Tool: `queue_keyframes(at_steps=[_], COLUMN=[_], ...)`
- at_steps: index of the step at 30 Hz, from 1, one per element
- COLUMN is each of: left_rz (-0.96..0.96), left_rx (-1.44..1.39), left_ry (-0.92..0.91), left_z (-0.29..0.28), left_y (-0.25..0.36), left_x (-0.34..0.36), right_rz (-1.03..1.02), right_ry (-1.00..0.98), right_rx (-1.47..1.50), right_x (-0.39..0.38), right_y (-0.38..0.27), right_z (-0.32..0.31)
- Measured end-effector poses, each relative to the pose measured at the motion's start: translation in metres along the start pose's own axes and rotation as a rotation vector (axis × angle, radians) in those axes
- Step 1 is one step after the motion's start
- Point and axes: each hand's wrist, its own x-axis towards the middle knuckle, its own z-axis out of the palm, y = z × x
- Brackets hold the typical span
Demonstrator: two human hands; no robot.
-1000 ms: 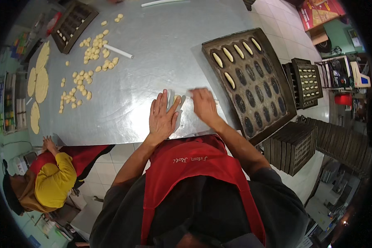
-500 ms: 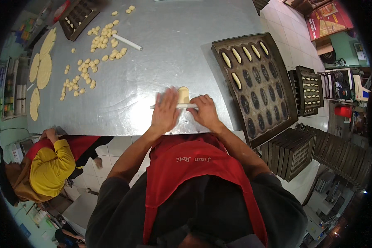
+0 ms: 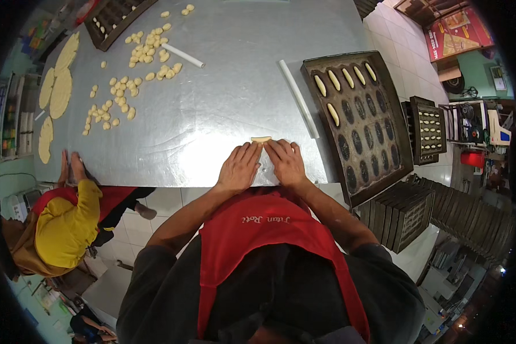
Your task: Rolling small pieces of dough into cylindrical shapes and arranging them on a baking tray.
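Near the table's front edge, a small rolled piece of dough (image 3: 261,139) lies crosswise at my fingertips. My left hand (image 3: 240,166) bends its fingers onto the dough's left part. From the other side my right hand (image 3: 286,163) holds its right part, the two hands nearly touching. The fingers partly cover the dough. To the right, a white rolling pin (image 3: 298,98) lies at a slant beside a dark baking tray (image 3: 311,73). Several slim dough rolls (image 3: 333,114) sit in the tray's oval hollows, in the top row and at the left of the second.
Many dough balls (image 3: 120,92) are scattered across the left of the steel table (image 3: 229,80), near a second white rod (image 3: 182,55). Flat dough sheets (image 3: 61,94) lie farther left. A co-worker in yellow (image 3: 69,223) stands at the left edge. Stacked trays (image 3: 398,215) stand right.
The rolling pin has left my hands and lies beside the tray. The flattened dough is now a short roll under both hands' fingers. The co-worker's hands have moved onto the table.
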Motion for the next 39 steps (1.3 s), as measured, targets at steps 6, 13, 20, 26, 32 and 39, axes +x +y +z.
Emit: queue_keyframes(at_steps=[6,13,20,26,32,39], left_rz=[-0.148,-0.486,-0.620,-0.700,-0.776,-0.694], left_rx=[-0.243,-0.013,0.161,-0.284,-0.568,-0.809], left_ry=[0.007,0.418,0.516,0.516,0.363,0.366], left_z=[-0.026,-0.079,-0.105,-0.108,-0.068,-0.044], left_y=[-0.022,-0.212,-0.389,-0.317,-0.223,-0.111], left_x=[0.024,0.000,0.044,0.048,-0.011,0.000], right_rz=[0.376,0.269,0.243,0.290,0.313,0.746], right_ry=[0.026,-0.470,-0.062,-0.091,0.042,0.939], right_rx=[0.307,0.118,0.084,0.514,0.426,0.832], right_x=[0.109,0.036,0.151,0.081,0.051,0.054], right_y=[0.000,-0.054,-0.009,-0.014,0.025,0.148], right_z=[0.036,0.021,0.043,-0.002,-0.028,-0.125])
